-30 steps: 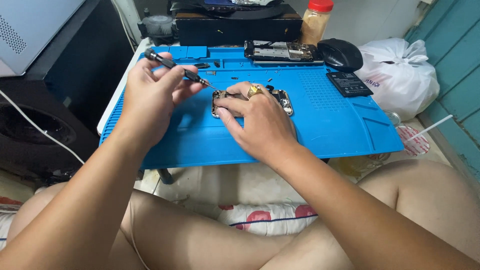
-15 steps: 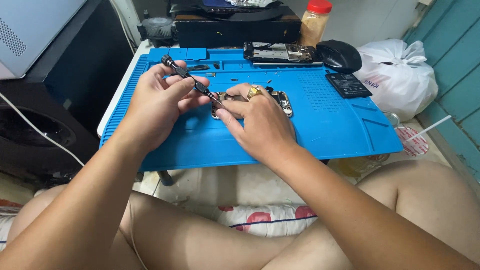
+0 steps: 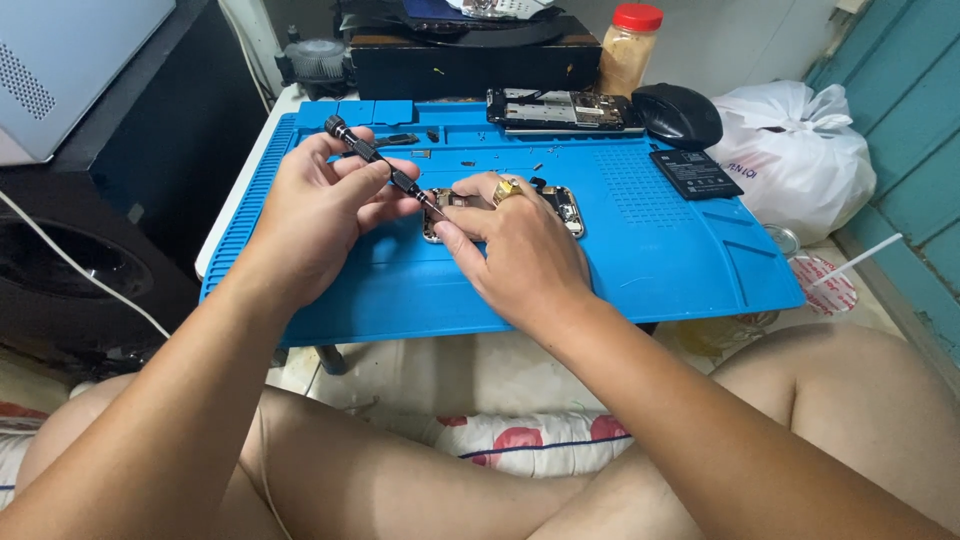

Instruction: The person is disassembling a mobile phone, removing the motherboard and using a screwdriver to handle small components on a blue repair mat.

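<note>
My left hand (image 3: 325,205) grips a small black screwdriver (image 3: 365,152), tilted with its tip down at the left end of an opened phone body (image 3: 560,203). That phone lies on a blue work mat (image 3: 650,250). My right hand (image 3: 515,250), with a gold ring on one finger, rests over the phone and pins it down, hiding most of it. The screwdriver tip meets the phone right beside my right fingertips.
At the mat's far edge lie another opened phone (image 3: 560,108), small screws and parts (image 3: 500,160), a black mouse (image 3: 680,115) and a flat black battery (image 3: 695,172). A red-lidded jar (image 3: 628,45) and black boxes stand behind. A white plastic bag (image 3: 800,150) sits right.
My left hand has swung the screwdriver from lying nearly flat to a steeper tilt and brought its tip down to the phone. My right hand stays on the phone.
</note>
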